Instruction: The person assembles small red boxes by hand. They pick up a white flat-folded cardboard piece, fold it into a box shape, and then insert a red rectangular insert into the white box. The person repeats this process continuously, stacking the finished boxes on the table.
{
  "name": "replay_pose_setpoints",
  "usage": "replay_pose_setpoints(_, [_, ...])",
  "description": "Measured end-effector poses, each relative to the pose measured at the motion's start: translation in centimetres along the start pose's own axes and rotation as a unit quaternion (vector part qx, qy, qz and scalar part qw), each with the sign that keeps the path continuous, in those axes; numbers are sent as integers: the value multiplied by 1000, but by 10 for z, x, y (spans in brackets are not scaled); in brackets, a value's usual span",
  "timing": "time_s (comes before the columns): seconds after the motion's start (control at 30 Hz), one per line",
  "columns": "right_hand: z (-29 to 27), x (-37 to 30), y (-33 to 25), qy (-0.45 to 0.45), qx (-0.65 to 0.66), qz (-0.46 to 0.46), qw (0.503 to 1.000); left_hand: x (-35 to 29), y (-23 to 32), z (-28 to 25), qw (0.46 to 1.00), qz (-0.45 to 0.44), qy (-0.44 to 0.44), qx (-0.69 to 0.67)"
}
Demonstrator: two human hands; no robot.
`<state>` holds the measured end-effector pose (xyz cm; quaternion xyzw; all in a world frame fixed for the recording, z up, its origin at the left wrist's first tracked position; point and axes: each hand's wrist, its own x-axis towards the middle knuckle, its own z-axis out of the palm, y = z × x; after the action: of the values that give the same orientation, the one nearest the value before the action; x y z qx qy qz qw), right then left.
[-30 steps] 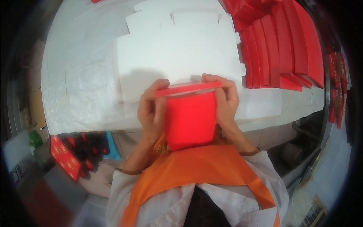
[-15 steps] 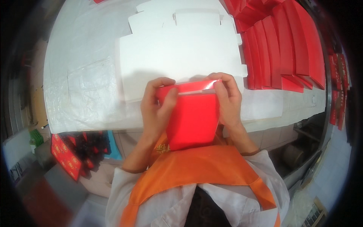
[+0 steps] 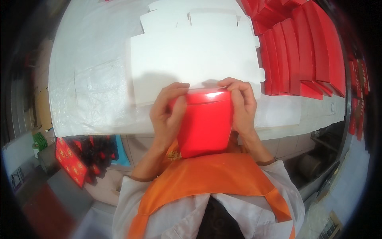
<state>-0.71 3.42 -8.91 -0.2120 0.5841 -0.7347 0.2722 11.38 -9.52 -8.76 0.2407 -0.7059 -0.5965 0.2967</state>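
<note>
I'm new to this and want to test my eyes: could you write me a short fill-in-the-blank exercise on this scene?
The left hand and right hand hold a ____ box.
The apron is ____.
On the table, the row of boxes is on the ____ side.

Missing words: red; orange; right.

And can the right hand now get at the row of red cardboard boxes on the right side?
Probably not yet: the right hand holds a red cardboard box. Once free, the row of boxes looks reachable, with nothing standing between.
</note>
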Motion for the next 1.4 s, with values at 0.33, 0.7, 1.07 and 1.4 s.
replay_pose_setpoints(0.33, [3,0,-3,34,-33,-5,999,3,11,4,996,-78,-3,-45])
replay_pose_setpoints(0.7, [-7,-9,19,-58,54,-85,993,-10,-9,0,992,8,57,-112])
replay_pose_setpoints(1.07, [-4,-2,-62,-179,-174,-157,955,72,97,-34,885,60,-378,267])
replay_pose_setpoints(1.4, [-258,16,-144,392,-137,-347,841,102,-31,-91,988,-149,-12,44])
